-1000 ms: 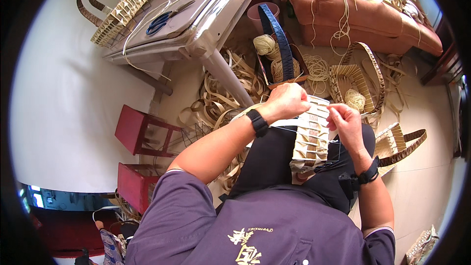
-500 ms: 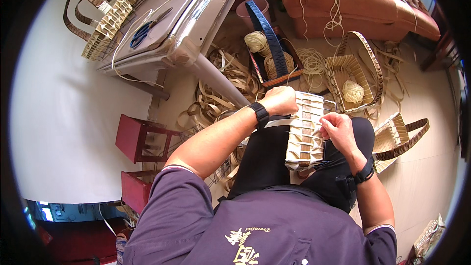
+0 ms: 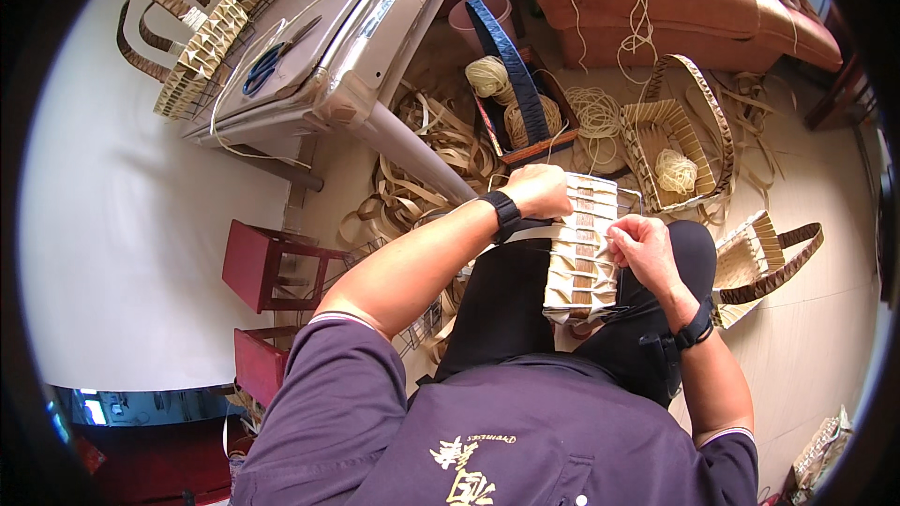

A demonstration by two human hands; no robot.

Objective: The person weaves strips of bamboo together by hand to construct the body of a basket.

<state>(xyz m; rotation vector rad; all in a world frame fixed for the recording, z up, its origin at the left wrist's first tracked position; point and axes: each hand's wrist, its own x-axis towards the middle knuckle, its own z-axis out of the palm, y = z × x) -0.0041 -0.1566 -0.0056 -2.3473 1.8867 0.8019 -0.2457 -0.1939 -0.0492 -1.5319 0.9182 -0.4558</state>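
Observation:
A half-woven basket (image 3: pixel 583 253) of pale and brown strips on a wire frame rests across my thighs. My left hand (image 3: pixel 539 192) is closed in a fist at its upper left edge; what lies inside the fingers is hidden. A pale flat strip (image 3: pixel 530 235) runs out from the basket's left side below that hand. At the right edge my right hand (image 3: pixel 645 248) is closed in a pinch, thumb against forefinger, touching the weave. Whatever is between those fingertips is too small to make out. Bare wire frame (image 3: pixel 630 199) shows at the basket's upper right corner.
Ahead stands a dark basket with a blue handle (image 3: pixel 511 75) holding cord balls. Handled baskets (image 3: pixel 689 183) sit to the right. Loose strips (image 3: pixel 412 178) heap beside the table leg (image 3: pixel 412 145). Scissors (image 3: pixel 267 67) lie on the table. Red stools (image 3: pixel 253 262) are at left.
The basket has tilted or shifted very slightly on my lap. Both hands keep almost the same places and stay closed.

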